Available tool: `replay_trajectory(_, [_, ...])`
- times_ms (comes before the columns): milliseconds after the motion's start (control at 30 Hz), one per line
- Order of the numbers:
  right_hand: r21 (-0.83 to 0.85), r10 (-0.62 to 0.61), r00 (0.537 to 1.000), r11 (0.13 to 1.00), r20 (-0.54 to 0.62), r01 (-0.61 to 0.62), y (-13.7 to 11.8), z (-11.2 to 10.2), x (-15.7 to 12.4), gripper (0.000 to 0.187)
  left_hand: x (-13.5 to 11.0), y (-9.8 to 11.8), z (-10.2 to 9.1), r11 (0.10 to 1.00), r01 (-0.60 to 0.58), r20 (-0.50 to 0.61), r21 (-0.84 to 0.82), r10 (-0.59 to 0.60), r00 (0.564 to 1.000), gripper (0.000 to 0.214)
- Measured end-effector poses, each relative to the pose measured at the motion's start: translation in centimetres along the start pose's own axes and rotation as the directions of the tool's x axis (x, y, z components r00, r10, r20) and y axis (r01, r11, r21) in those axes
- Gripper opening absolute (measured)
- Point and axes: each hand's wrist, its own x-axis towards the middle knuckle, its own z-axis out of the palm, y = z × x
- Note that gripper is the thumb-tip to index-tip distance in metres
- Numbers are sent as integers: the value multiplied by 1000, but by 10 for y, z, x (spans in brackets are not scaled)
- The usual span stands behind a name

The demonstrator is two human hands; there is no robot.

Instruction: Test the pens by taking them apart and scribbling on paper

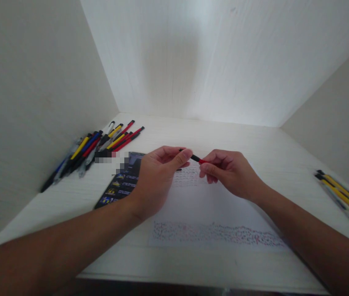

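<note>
Both of my hands meet over a sheet of paper [193, 205], with a red and black pen [196, 158] between them. My left hand [159, 176] pinches the black end of the pen between thumb and fingers. The red barrel is in the closed fingers of my right hand [228, 170], which hide the rest of it. Just under my left fingers a small dark piece [179, 169] shows, too little of it to name. The paper carries rows of small dark and reddish marks near its top and along its bottom edge.
A phone [117, 185] with a lit screen lies left of the paper, partly behind my left hand. Several pens [91, 148] in red, yellow, blue and black lie piled by the left wall. More yellow and black pens [343, 195] lie at the right. White panels [223, 61] enclose the desk.
</note>
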Motion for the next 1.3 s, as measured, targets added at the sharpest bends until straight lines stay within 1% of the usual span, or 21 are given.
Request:
replay_trajectory(67, [-115,-38,999,993,-8,37,-2,-2,-1,29,-1,2,1,1000,16,-2,18,-16,1000,4])
replay_trajectory(133, [-160,-35,999,986,13,36,-4,-3,-1,32,-2,4,1,999,18,4,31,-18,1000,7])
replay_trajectory(200, [-77,24,996,997,88,-17,-4,-5,-1,37,-2,6,1,999,8,36,35,-9,999,7])
replay_trajectory(300, [158,122,954,973,272,-170,-1,-5,0,45,-3,6,0,999,-22,96,46,18,995,6])
replay_trajectory(333, [199,129,948,961,290,-192,0,-5,1,44,-3,6,0,998,-38,99,53,33,995,6])
replay_trajectory(367, [215,120,956,960,268,-181,1,-4,1,41,-2,6,0,997,-56,89,61,51,995,5])
replay_trajectory(433, [154,62,989,985,138,-83,1,-3,1,30,-2,4,-1,993,-84,37,80,81,996,2])
replay_trajectory(500, [-3,-25,1000,1000,-9,25,-1,-1,0,20,-1,1,-2,990,-104,-7,99,105,994,6])
replay_trajectory(533, [-94,-66,997,994,-51,61,-3,0,0,17,0,-1,-2,988,-106,-14,112,109,994,8])
replay_trajectory(600, [-245,-124,990,964,-63,105,-5,1,-2,17,0,-3,-4,984,-112,3,140,113,994,9])
replay_trajectory(667, [-303,-139,990,944,-16,128,-7,1,-3,23,0,-4,-5,978,-135,35,162,131,991,8])
replay_trajectory(700, [-297,-134,991,946,12,131,-7,0,-3,26,0,-4,-6,974,-151,51,169,144,988,8])
replay_trajectory(767, [-214,-99,992,970,75,113,-7,-1,-4,32,1,-3,-7,967,-186,75,175,176,982,8])
replay_trajectory(833, [-49,-45,983,997,176,55,-6,-2,-4,37,2,-1,-8,961,-208,107,181,190,976,8])
replay_trajectory(867, [50,-23,970,999,241,12,-5,-2,-3,38,3,0,-9,960,-212,134,184,190,973,8])
replay_trajectory(933, [247,-4,929,964,371,-95,-4,-3,-3,39,4,1,-11,957,-225,200,182,188,962,9])
replay_trajectory(1033, [455,1,862,849,506,-267,-3,-4,-5,39,3,5,-11,957,-241,288,162,187,939,11])
replay_trajectory(1100, [511,6,819,779,573,-363,-3,-6,-6,38,2,8,-11,960,-239,325,148,181,928,11])
replay_trajectory(1167, [510,18,787,753,617,-417,-2,-9,-7,37,-1,11,-9,964,-228,341,133,172,924,11])
replay_trajectory(1233, [485,24,769,764,639,-426,-1,-12,-8,36,-3,13,-7,966,-224,339,128,170,925,9])
replay_trajectory(1300, [453,26,756,787,654,-419,0,-15,-8,35,-7,13,-5,959,-241,367,150,172,914,8])
